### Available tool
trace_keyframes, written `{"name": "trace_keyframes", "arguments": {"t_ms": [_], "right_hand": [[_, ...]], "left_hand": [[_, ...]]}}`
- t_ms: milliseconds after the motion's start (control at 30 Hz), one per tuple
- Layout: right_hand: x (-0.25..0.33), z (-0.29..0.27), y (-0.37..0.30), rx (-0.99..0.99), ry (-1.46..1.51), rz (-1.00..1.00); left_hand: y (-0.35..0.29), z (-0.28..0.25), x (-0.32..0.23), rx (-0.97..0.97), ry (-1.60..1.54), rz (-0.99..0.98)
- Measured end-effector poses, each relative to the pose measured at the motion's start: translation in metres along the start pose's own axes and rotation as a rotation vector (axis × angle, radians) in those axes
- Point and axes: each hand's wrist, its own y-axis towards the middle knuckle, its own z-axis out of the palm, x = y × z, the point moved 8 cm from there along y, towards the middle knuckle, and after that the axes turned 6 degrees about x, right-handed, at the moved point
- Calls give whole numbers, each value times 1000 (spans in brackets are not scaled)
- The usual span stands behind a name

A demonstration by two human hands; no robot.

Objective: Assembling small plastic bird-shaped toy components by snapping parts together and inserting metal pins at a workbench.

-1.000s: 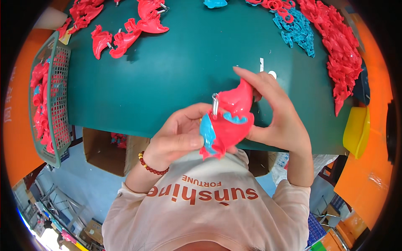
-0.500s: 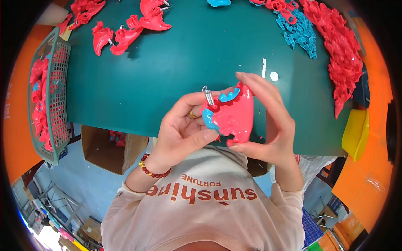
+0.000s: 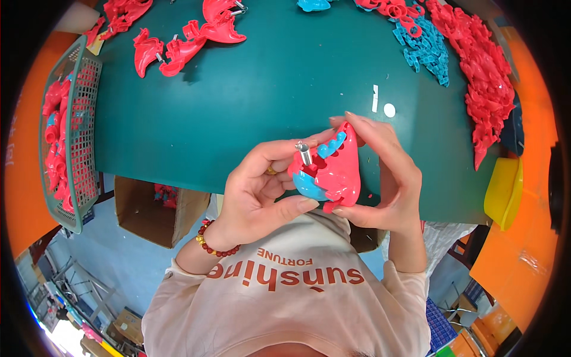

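Operator: What has just changed?

Observer: Half a second ago, the red plastic piece (image 3: 344, 178) shows you mostly its smooth flank. Now it is turned, so you see more of the blue insert (image 3: 309, 187) at its 8 o'clock side. The toothed blue strip (image 3: 332, 146), at 12 o'clock, leans more steeply.

Operator: And what does this mean for the work?

Observer: In my judgement, it is a change of angle only. The piece is not put down, and the small metal spring (image 3: 306, 154) stands out from it, toward 11 o'clock.

Operator: How is each side grasping?

Observer: Your left hand (image 3: 244, 193) is half curled and holds the piece from 9 o'clock. Its thumb presses at the lower edge, near the insert; its forefinger passes behind the spring, and where exactly this fingertip rests, I cannot tell. Your right hand (image 3: 401, 184) makes a wide letter C from 3 o'clock. Its forefinger is at the upper tip and its thumb at the lower end, so the piece is grasped between them.

Operator: Where is the piece, exactly?

Observer: It is in front of your chest, near the edge of the green table (image 3: 196, 137). From it, the mesh basket (image 3: 83, 131) is at 9 o'clock, the small blue parts (image 3: 425, 56) at 1 o'clock, and the red heap (image 3: 476, 83) at 2 o'clock.
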Motion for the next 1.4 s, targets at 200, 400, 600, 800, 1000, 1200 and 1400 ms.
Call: {"name": "trace_keyframes", "arguments": {"t_ms": [200, 400, 600, 800, 1000, 1200, 1400], "right_hand": [[-4, -1, -2, -25, 75, -1], [-4, 2, -2, -2, 7, -47], [-14, 4, -2, 133, 90, 175], [-38, 9, -10, -63, 620, 358], [-42, 14, -12, 4, 710, 401], [-39, 16, -10, -132, 776, 316], [-40, 12, -21, -238, 634, 219]], "left_hand": [[0, 1, 4, -17, -3, -34], [-1, 1, 4, -21, 35, -44], [-3, -3, 6, 65, 165, -49], [7, 2, 0, 14, 375, -140], [11, -1, -9, 54, 499, -67], [11, 2, -4, -47, 229, -117], [12, -1, -10, -98, 472, 100]]}}
